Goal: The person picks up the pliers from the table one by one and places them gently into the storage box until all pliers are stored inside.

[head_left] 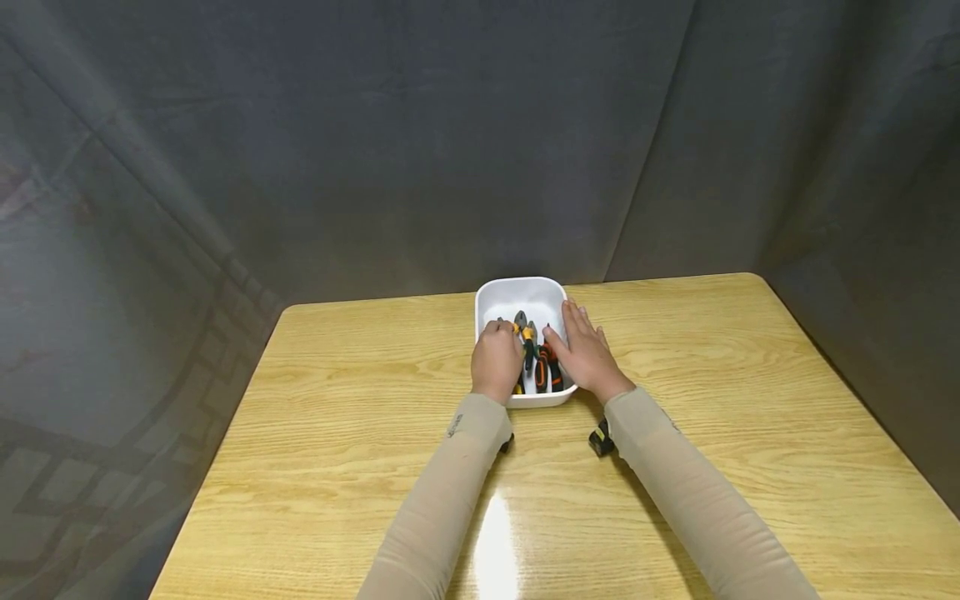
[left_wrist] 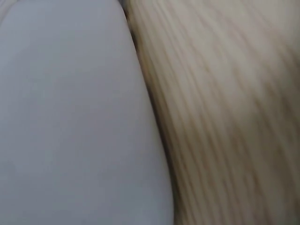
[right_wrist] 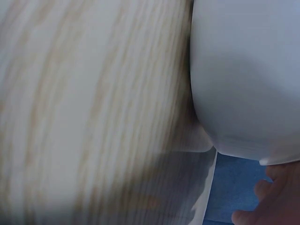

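Note:
A white plastic bin (head_left: 521,292) holds several hand tools. My left hand (head_left: 497,358) reaches into its left side with the fingers curled round a pair of yellow-and-black pliers (head_left: 515,327), mostly hidden by the hand. To its right lie more yellow-and-black pliers (head_left: 528,335) and tools with black-and-orange handles (head_left: 542,375). Along the bin's right wall rests my right hand (head_left: 588,354), fingers straight and thumb over the rim. In the right wrist view its fingers (right_wrist: 262,190) show at the bin's edge (right_wrist: 248,84). The left wrist view shows the bin's outer wall (left_wrist: 79,112) close up.
The bin stands near the back edge of a light wood table (head_left: 360,367). Grey curtains (head_left: 450,150) hang behind the table and along both sides. A dark wrist camera (head_left: 601,438) sits under the right sleeve.

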Demonstrator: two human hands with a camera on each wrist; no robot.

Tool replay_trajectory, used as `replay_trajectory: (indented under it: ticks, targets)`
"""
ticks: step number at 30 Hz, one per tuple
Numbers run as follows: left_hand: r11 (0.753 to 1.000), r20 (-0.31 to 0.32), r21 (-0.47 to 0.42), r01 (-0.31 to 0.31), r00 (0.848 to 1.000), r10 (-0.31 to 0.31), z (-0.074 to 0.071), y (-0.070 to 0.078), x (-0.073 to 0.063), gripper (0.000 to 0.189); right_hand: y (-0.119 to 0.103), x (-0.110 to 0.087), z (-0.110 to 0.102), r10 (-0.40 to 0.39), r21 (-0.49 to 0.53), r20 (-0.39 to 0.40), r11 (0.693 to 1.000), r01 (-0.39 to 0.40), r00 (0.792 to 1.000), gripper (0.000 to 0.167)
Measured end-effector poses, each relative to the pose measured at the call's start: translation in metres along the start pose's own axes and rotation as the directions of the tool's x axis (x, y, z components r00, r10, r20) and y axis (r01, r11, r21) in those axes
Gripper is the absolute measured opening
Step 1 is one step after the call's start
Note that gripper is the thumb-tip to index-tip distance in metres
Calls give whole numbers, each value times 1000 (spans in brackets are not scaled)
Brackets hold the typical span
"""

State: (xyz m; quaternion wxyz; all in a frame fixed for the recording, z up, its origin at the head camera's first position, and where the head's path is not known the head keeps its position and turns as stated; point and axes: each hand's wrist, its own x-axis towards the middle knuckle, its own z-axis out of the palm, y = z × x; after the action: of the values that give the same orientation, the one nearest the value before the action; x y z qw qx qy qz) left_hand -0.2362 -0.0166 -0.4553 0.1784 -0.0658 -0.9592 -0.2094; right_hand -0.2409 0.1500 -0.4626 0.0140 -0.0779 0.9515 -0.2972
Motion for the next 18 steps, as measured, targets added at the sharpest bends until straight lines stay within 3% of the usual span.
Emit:
replay_trajectory:
  ticks: [9,18]
  targets:
    - [995,-106,-88,-52,993,42,-1,-2,0,16,1,1,0,-2,-17,-11,1000,2,1000,77]
    - [972,-173,-225,-69,984,29,-2,-9,-1,16,-1,1,1,-2,-38,-8,999,2,1000,80]
